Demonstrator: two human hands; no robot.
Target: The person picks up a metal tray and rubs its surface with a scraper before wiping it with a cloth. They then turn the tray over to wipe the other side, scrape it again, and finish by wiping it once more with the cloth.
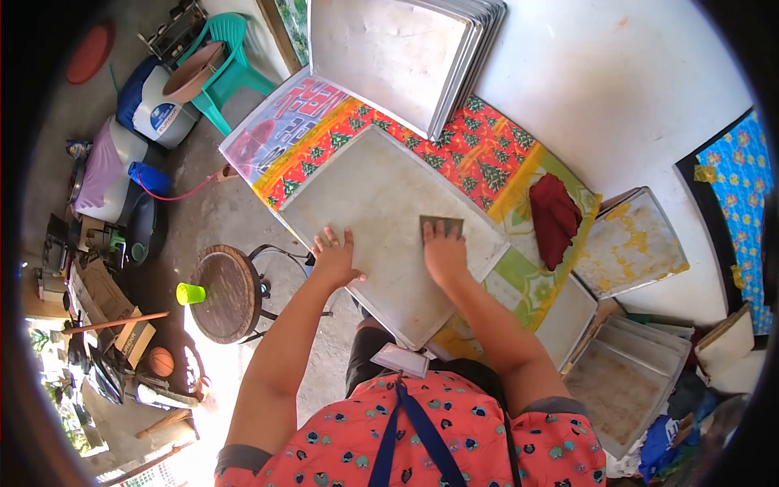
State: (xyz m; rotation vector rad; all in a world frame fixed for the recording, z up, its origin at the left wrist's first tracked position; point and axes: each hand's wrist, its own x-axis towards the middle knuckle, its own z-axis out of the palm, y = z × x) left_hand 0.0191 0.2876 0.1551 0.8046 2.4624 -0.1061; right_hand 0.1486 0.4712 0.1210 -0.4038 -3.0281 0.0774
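Note:
A large flat metal baking tray (381, 195) lies across the table, its near corner hanging over the edge close to my body. My left hand (333, 261) rests on the tray's left side, fingers spread, with a ring on one of them. Over on the right part of the tray, my right hand (445, 258) presses down on a flat, dark grey-brown square piece (442, 221). Its far edge shows beyond my fingertips; the rest is under the hand. A dark red cloth (554, 221) lies crumpled on the table to the right.
Several stacked trays (398, 57) stand at the table's far side, on a Christmas-tree-patterned cover (487, 154). Other trays (633, 243) lean at the right. On the left are a round wooden stool (225, 294), a green cup (191, 293) and a green chair (223, 69).

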